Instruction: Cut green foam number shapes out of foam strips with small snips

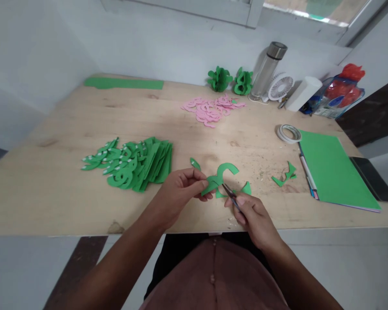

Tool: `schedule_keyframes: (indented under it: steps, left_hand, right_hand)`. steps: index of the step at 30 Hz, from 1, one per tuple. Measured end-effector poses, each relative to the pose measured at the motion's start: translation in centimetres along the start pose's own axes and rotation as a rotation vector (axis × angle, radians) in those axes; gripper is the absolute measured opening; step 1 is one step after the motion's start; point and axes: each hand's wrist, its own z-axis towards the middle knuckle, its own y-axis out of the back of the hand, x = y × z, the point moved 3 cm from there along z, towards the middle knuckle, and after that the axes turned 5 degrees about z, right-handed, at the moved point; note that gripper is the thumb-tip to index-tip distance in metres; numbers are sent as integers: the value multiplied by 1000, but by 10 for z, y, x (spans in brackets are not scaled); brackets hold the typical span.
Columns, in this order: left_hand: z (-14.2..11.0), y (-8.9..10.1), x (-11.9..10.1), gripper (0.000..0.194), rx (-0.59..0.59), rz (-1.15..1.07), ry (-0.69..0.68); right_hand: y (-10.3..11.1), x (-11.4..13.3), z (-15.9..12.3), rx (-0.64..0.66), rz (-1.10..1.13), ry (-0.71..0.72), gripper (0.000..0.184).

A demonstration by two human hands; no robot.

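Observation:
A curved green cutout (229,167), shaped like a hook at its far end, is pinched between the thumb and fingers of my left hand (189,184). My right hand (250,212) grips a pair of scissors (230,192), whose tips touch or nearly touch the cutout's lower edge. Green offcuts (246,188) lie on the table just beneath and beside the scissors. Beyond my left fingers rests a small green leaf-shaped piece (195,163). A pile of green cutouts and folded strips (139,161) spreads to the left of my left hand.
Pink cutouts (210,110) lie mid-table before two green paper ornaments (220,79). A bottle (267,71), small fan (280,87) and white box (304,93) line the wall. At right are tape rolls (289,134), green sheets (338,172), pens (308,174), a dark phone-like slab (373,178) and scraps (285,175).

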Motion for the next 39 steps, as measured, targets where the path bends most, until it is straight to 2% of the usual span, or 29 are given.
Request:
schedule_keyframes:
  steps: [3,8,11,15,21,23,26,30,39]
  left_hand:
    - [-2,-4,3,12,-51,-50,-16]
    - [-6,-16,11,12,-95,-128,-26]
    - [-8,-22,15,11,-111,-151,-20]
    - [-10,-25,16,10,-113,-114,-14]
    - [-9,-23,15,14,-90,-122,-6]
    - [-9,-20,15,14,-130,-170,-28]
    - [-7,-16,12,15,-187,-224,-52]
    - [-5,-13,6,14,-237,-271,-75]
    - [-5,-16,2,13,-209,-248,-71]
  right_hand:
    - [0,-1,0,-69,71,71,46]
    - [-10,4,9,-250,106,107,31]
    - [-16,8,15,-285,119,147,25]
    - [-19,18,23,-260,87,184,29]
    - [-16,29,33,-193,6,180,26]
    - [-15,28,32,-169,7,191,27]
    - [-14,25,25,-109,7,203,40]
    - [-15,20,14,-59,-101,143,52]
    - [-18,9,14,-59,-58,94,55]
